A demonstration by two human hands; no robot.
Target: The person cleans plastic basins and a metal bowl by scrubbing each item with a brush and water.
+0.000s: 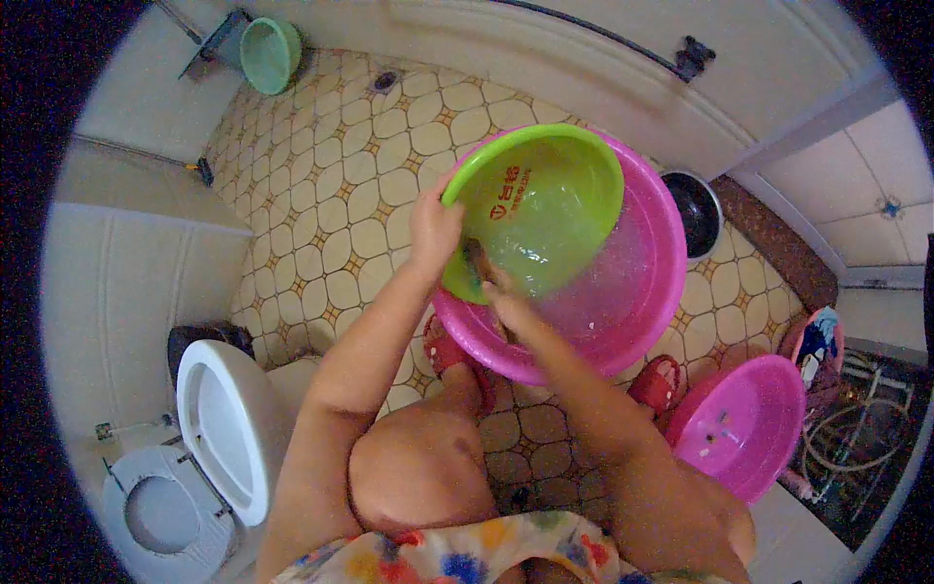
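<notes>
A green basin point(569, 209) with red lettering and water inside is tilted over a large pink basin point(664, 282) of cloudy water on the floor. My left hand point(435, 229) grips the green basin's left rim, fingers closed round it. Beside the lower left part of that basin, my right hand point(498, 289) is closed on a dark brown brush point(476, 258), which lies against the green wall. The brush's far end and its bristles cannot be made out clearly.
A second pink basin point(749, 419) stands at the lower right, near a red slipper point(656, 383). A dark bowl point(693, 216) is behind the large basin. At the left is a toilet point(226, 428). A pale green basin point(269, 55) sits at the upper left, near a floor drain point(385, 82).
</notes>
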